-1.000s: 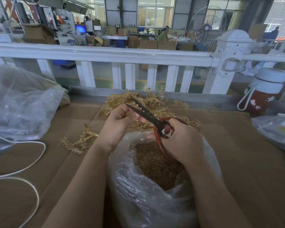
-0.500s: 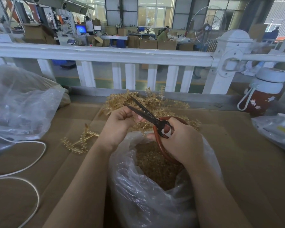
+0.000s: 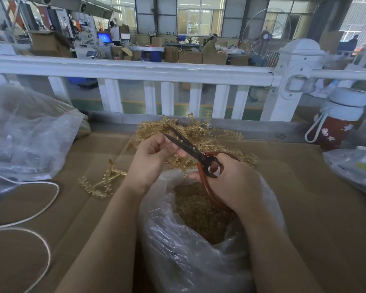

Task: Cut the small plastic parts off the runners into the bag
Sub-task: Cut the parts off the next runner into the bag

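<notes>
Right hand (image 3: 232, 182) grips the red-brown loop handles of a pair of scissors (image 3: 195, 154), fingers curled through and around them. Dark blades slightly parted, pointing up and away to the left, with a few small tan bits lying on the upper blade.

Left hand (image 3: 151, 157) curled, fingertips pinching something small right at the blades; too hidden to tell whether it is a runner or a loose part. Thumb and fingers touch the lower blade.

Directly under both hands: clear plastic bag (image 3: 178, 256), mouth open, holding a heap of cut golden parts (image 3: 199, 210). Right wrist rests against the bag's rim.

Behind the hands, a tangled pile of golden runners (image 3: 216, 136) with parts on them, lying on the brown cardboard work surface (image 3: 317, 208). One separate runner piece (image 3: 104, 182) lies left of the left forearm.

Further out: white cable (image 3: 40, 208) looping at lower left, a large crumpled clear bag (image 3: 28, 136) at far left, a red bottle with white lid (image 3: 338, 123) at right, white railing (image 3: 135, 70) across the back.
</notes>
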Demonstrator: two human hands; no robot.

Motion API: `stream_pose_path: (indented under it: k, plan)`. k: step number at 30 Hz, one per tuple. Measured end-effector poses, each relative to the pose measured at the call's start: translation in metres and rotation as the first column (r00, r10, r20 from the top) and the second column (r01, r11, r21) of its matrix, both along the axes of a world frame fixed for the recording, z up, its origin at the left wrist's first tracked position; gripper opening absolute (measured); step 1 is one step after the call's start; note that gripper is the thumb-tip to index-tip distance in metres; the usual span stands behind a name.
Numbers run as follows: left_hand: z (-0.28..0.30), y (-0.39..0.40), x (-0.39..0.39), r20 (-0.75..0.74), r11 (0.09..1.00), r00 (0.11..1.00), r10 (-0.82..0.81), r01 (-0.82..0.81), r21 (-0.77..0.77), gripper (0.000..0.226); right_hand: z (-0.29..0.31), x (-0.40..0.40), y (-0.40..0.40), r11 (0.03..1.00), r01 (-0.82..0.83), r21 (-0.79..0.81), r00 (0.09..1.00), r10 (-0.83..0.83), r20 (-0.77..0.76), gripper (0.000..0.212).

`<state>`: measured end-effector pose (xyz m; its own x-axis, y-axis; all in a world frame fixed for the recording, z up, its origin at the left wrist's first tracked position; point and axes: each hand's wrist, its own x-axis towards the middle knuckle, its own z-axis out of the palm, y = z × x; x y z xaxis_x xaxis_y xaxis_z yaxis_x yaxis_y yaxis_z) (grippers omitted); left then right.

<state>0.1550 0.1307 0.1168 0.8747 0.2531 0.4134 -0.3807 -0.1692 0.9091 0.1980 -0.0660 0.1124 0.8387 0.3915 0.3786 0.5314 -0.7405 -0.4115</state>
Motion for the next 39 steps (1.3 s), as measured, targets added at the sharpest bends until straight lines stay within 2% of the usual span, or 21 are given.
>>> stream_pose_path:
  k: [3,7,13,18,24,28,31,39]
  plan:
    - [0.0,0.0,0.001,0.0,1.0,1.0,0.02,-0.02,0.022,0.019,0.0,0.0,0.0,1.0,0.007,-0.017,1.0,-0.006,0.027,0.051]
    - [-0.001,-0.001,0.002,-0.021,0.998,0.999,0.031,-0.03,0.06,0.012,-0.001,-0.001,0.0,1.0,0.011,-0.003,0.999,-0.011,0.047,0.051]
    - [0.002,-0.002,0.0,-0.007,1.0,1.0,-0.013,0.013,0.015,0.016,-0.004,0.001,0.002,1.0,0.015,0.0,0.998,-0.015,0.068,0.05]
    - [0.003,-0.002,-0.001,0.012,0.999,0.999,-0.035,0.035,0.018,0.018,-0.005,0.002,0.003,0.998,0.033,0.061,0.999,-0.034,0.015,0.05]
    - [0.001,-0.003,0.001,-0.01,0.999,1.0,-0.012,0.012,0.05,0.012,-0.009,0.004,0.004,0.999,0.004,0.052,0.996,-0.009,0.088,0.057]
    - [0.003,-0.005,-0.001,-0.015,0.998,1.0,-0.019,0.019,0.066,0.012,-0.011,0.004,0.005,0.993,-0.026,0.118,0.994,0.013,0.11,0.081]
    - [0.004,-0.006,-0.002,-0.021,0.997,1.0,-0.018,0.02,0.08,0.016,-0.015,0.006,0.005,0.989,-0.036,0.141,0.992,0.017,0.128,0.089]
    - [0.003,-0.006,-0.002,-0.033,0.998,0.999,-0.008,0.01,0.055,0.013,-0.016,0.007,0.006,0.983,-0.048,0.177,0.986,0.019,0.166,0.079]
